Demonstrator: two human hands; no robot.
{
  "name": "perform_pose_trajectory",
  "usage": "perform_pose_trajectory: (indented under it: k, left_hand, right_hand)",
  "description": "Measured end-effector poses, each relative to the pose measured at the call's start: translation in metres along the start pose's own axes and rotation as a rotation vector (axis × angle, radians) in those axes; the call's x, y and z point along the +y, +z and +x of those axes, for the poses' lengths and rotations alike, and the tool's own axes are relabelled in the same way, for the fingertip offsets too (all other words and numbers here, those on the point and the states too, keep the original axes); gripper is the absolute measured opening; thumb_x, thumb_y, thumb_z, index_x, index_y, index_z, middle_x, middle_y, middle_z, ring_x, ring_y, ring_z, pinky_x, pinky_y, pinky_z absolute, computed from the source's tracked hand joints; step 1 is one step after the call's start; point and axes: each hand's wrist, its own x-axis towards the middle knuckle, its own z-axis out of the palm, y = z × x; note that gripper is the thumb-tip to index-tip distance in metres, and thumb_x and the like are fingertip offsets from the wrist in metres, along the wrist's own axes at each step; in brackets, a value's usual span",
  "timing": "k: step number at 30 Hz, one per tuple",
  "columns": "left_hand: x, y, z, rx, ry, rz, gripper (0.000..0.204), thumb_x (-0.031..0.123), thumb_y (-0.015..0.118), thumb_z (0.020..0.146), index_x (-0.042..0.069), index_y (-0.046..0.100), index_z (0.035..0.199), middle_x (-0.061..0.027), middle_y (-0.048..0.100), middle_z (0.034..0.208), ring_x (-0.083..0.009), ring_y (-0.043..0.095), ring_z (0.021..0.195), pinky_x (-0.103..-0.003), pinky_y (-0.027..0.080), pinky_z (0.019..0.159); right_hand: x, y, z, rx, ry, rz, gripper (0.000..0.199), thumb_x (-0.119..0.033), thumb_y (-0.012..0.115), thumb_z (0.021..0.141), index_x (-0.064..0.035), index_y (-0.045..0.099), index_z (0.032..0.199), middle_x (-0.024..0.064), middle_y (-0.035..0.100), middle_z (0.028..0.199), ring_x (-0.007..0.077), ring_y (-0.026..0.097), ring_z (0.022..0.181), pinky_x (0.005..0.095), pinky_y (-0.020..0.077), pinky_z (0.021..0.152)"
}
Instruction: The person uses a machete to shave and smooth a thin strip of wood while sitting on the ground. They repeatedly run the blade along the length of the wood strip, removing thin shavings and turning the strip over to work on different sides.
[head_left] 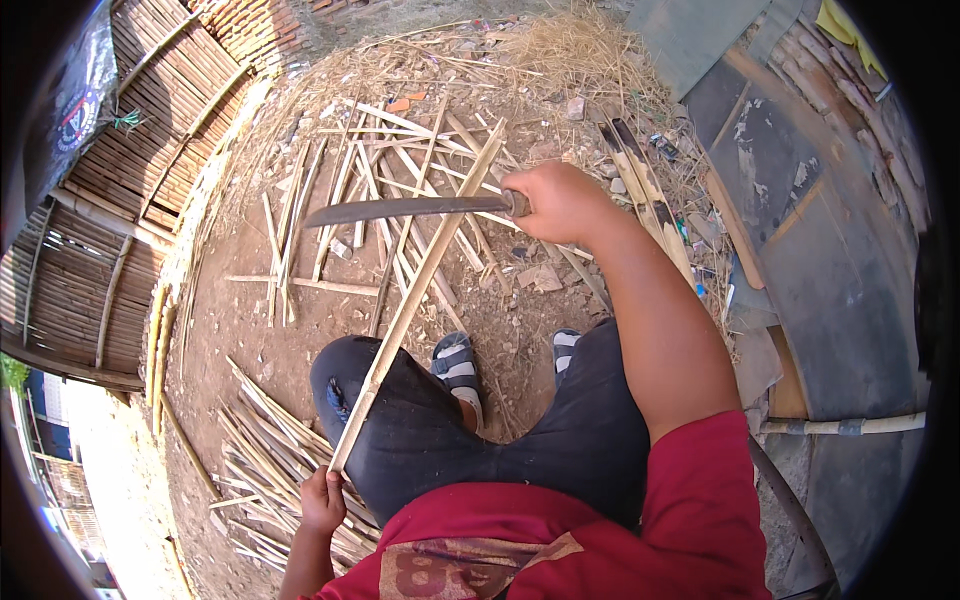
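Observation:
My right hand [560, 203] is closed around the handle of a machete [400, 209], whose long dark blade points left. The blade lies across a split bamboo strip [420, 285] in the view; whether the two touch I cannot tell. That strip runs slantwise from beside my left hip, over my left thigh, to above the blade, with its hollow inner face showing. My left hand [322, 500] grips its lower end. Beyond my feet, many loose bamboo strips [350, 285] lie crisscrossed on the dirt.
A pile of bamboo strips [270, 470] lies at my left side. Dark boards [790, 200] lean along the right, near two longer bamboo pieces [650, 190]. A bamboo slat wall [160, 120] stands at the left. Dry straw [575, 50] and stones cover the far ground.

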Motion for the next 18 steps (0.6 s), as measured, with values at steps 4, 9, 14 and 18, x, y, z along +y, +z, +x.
perform_pose_trajectory:
  k: [4, 9, 14, 18]
  left_hand:
    - [-0.011, -0.006, 0.009, -0.057, 0.009, -0.033, 0.048, 0.037, 0.047, 0.110, 0.000, 0.062, 0.082, -0.0168, 0.065, 0.069, -0.0329, 0.066, 0.063, -0.040, 0.051, 0.061]
    - [-0.025, -0.010, 0.006, -0.105, -0.011, -0.158, 0.057, 0.046, 0.040, 0.111, 0.002, 0.054, 0.078, -0.0023, 0.050, 0.061, -0.0127, 0.046, 0.057, -0.032, 0.038, 0.055]
    - [-0.032, -0.013, 0.002, -0.120, -0.056, -0.195, 0.053, 0.041, 0.045, 0.110, 0.000, 0.055, 0.077, -0.0060, 0.054, 0.062, -0.0165, 0.050, 0.057, -0.034, 0.043, 0.056]
    - [-0.039, -0.012, 0.002, -0.140, -0.084, -0.219, 0.053, 0.042, 0.045, 0.110, 0.001, 0.055, 0.077, -0.0031, 0.053, 0.062, -0.0142, 0.048, 0.058, -0.033, 0.042, 0.056]
  right_hand:
    - [0.038, 0.004, 0.000, 0.068, 0.151, 0.059, 0.045, -0.022, 0.075, 0.080, -0.0121, 0.071, 0.123, 0.0186, 0.074, 0.103, 0.0357, 0.071, 0.098, 0.0453, 0.0559, 0.087]
    - [0.029, -0.005, -0.003, 0.214, 0.313, 0.199, 0.056, -0.029, 0.076, 0.084, -0.0047, 0.066, 0.133, 0.0211, 0.073, 0.114, 0.0347, 0.071, 0.106, 0.0434, 0.0546, 0.093]
    - [0.017, -0.026, -0.014, 0.165, 0.289, 0.166, 0.052, -0.030, 0.076, 0.086, -0.0042, 0.068, 0.130, 0.0204, 0.074, 0.100, 0.0342, 0.072, 0.095, 0.0439, 0.0547, 0.084]
    - [0.020, -0.023, -0.013, 0.192, 0.290, 0.153, 0.051, -0.030, 0.077, 0.086, -0.0050, 0.068, 0.129, 0.0181, 0.074, 0.093, 0.0333, 0.071, 0.086, 0.0433, 0.0540, 0.079]
